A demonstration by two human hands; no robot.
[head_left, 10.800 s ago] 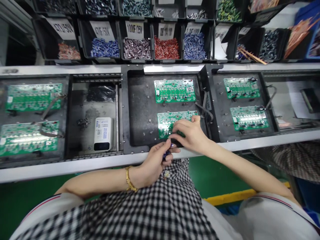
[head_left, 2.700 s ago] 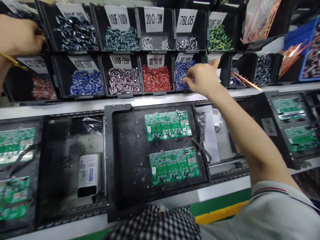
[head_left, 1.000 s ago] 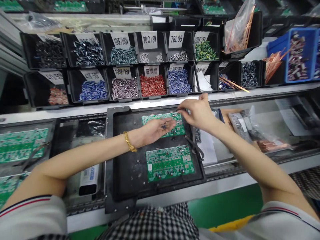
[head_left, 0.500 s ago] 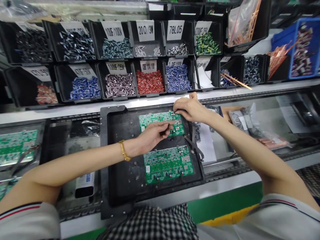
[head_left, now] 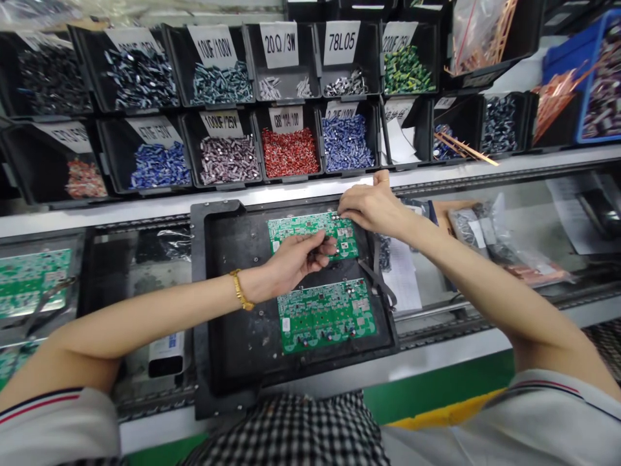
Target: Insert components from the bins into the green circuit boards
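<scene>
Two green circuit boards lie in a black tray [head_left: 233, 369], the upper board [head_left: 301, 224] partly behind my hands and the lower board [head_left: 325, 315] in full view. My right hand [head_left: 366, 206] is at the upper board's top right corner, thumb and fingers pinched on something I cannot make out. Over the lower left part of that board hovers my left hand [head_left: 303, 259], palm turned up and fingers curled round something too small to name. A gold bracelet [head_left: 241, 290] circles the left wrist.
Black bins of components, such as red parts [head_left: 290, 153] and blue parts [head_left: 348, 144], line the back. Another tray with green boards [head_left: 33, 278] is at the left. Right of the tray are a paper sheet [head_left: 403, 278] and plastic bags [head_left: 478, 226].
My left hand's fingers have curled in, with the thumb raised. My right hand stays at the board's top right corner. The view has shifted slightly.
</scene>
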